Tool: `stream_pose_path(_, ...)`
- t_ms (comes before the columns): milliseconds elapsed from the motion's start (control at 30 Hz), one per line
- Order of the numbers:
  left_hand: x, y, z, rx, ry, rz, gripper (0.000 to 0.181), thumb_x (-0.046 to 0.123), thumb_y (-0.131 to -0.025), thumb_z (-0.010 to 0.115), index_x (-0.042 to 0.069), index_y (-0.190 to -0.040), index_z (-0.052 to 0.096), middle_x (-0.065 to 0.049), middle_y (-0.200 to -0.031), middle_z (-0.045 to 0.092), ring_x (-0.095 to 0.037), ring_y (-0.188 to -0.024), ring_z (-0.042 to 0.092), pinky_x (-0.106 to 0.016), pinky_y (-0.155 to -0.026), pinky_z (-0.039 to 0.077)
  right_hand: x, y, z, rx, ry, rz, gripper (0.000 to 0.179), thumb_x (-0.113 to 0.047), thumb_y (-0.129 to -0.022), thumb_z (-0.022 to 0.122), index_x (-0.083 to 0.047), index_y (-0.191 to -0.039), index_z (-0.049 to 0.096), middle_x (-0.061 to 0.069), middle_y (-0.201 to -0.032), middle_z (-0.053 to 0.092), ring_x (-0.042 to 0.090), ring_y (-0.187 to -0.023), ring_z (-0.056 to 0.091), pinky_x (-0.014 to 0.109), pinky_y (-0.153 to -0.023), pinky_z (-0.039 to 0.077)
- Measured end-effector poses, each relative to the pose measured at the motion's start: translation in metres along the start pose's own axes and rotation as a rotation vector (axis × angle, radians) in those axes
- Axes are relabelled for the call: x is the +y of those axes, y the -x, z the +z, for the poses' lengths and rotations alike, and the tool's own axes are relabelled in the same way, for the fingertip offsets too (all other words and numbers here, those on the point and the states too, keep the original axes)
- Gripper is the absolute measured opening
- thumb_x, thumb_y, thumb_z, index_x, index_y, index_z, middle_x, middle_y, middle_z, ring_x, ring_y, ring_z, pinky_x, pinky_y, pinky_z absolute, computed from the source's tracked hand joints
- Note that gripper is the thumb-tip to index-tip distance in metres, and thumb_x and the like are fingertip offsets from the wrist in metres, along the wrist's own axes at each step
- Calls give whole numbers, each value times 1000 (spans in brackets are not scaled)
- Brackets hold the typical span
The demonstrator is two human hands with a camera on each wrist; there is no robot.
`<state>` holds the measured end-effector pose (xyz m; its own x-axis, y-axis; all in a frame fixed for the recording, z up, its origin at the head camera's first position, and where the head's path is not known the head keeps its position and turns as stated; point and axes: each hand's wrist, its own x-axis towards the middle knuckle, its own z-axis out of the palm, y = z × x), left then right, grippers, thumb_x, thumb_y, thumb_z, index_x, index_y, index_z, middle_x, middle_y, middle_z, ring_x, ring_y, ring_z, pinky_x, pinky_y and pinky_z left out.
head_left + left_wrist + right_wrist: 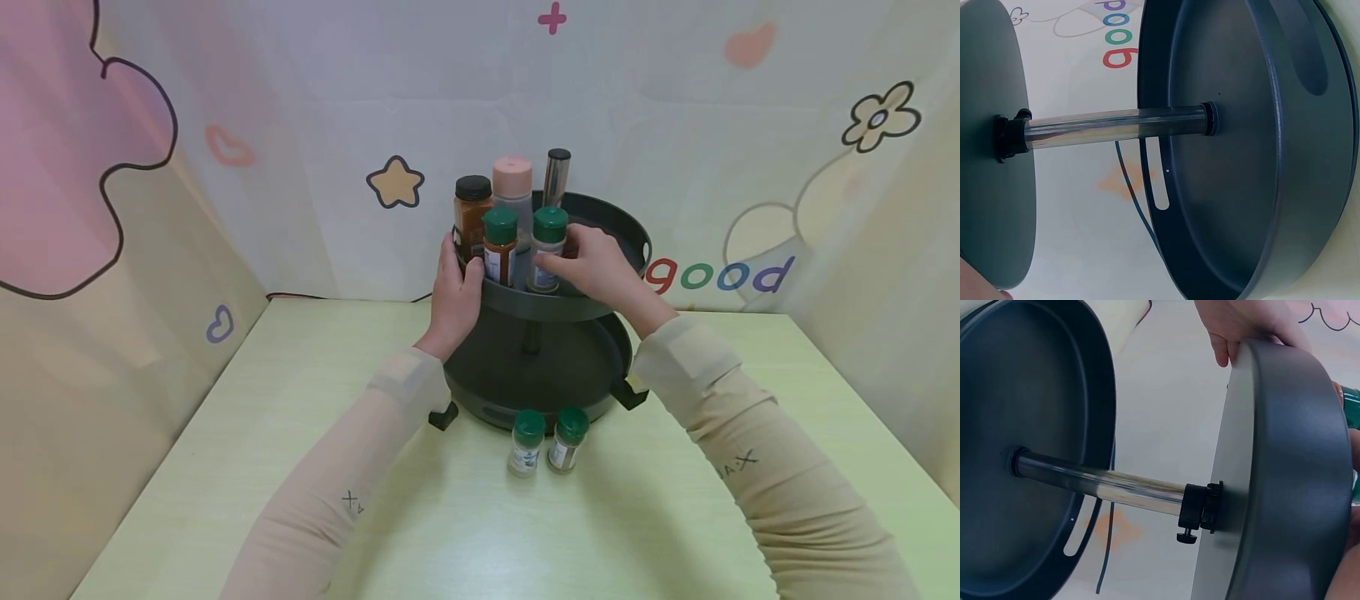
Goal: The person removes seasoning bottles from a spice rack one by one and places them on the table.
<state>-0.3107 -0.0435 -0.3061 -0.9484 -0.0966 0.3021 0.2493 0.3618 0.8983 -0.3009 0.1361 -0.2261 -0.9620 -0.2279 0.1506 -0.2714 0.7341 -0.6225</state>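
Note:
In the head view my right hand (600,262) pinches a green-capped spice jar (551,223) inside the upper tier (536,308) of a dark two-tier tray. My left hand (456,292) grips that tier's left rim, thumb near a second green-capped jar (500,242) with reddish contents. Behind these stand a black-capped orange spice bottle (471,212), a pink-capped bottle (513,185) and a slim silver tube (556,175). The right wrist view shows the left hand (1250,325) at the upper tier's edge; the right hand's jar is mostly hidden there by the tier's wall.
The lower tier (547,375) holds nothing visible and joins the upper one by a metal post (1116,127). Two more green-capped jars (525,450) stand on the table (337,358) before it. Black handles (632,396) stick out low. A patterned curtain hangs behind.

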Motion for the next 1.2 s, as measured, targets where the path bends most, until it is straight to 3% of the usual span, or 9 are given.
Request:
stream_pose_path(667,1,1,0,-2,3,2,64,40,-91,32,21,-143,0,6,-150,5,-14,-137,12,-41,-110,14,2,4,1,70,-19,-18,41,-32,-84,54,-5,-114,47,13,-103,56,24,-87,49,33,-72,45)
stream_pose_path(1200,1,1,0,2,-3,8,64,39,-91,32,18,-143,1,4,-150,5,-15,-137,12,-41,-110,15,6,7,3,181,-117,-55,46,-35,-84,52,-6,-119,45,12,-113,56,23,-96,52,41,-86,46)
